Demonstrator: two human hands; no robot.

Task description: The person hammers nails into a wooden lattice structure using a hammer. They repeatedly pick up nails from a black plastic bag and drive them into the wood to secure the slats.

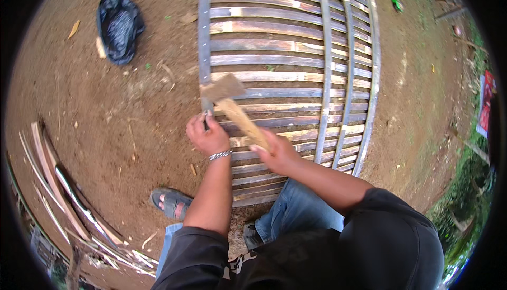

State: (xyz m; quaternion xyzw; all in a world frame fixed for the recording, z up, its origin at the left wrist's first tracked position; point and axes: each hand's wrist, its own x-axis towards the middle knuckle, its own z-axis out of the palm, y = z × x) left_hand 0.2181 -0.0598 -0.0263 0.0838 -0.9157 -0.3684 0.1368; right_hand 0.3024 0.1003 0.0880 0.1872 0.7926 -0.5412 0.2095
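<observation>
A panel of split bamboo slats (274, 76) lies on the ground before me, crossed by long strips. Along its left edge runs a dark strip (204, 31) dotted with a row of small bright spots. My left hand (209, 136) is at this strip, thumb and fingers pinched together; what they hold is too small to make out. In my right hand (275, 153) is the wooden handle of a hatchet (240, 118). Its blurred head hangs over the edge strip, just beyond my left fingertips.
A black plastic bag (120, 29) sits on the bare dirt at the far left. Several loose bamboo strips (60, 182) lie at the lower left. My sandalled foot (171, 203) is beside the panel's near left corner. Green plants (465, 211) line the right side.
</observation>
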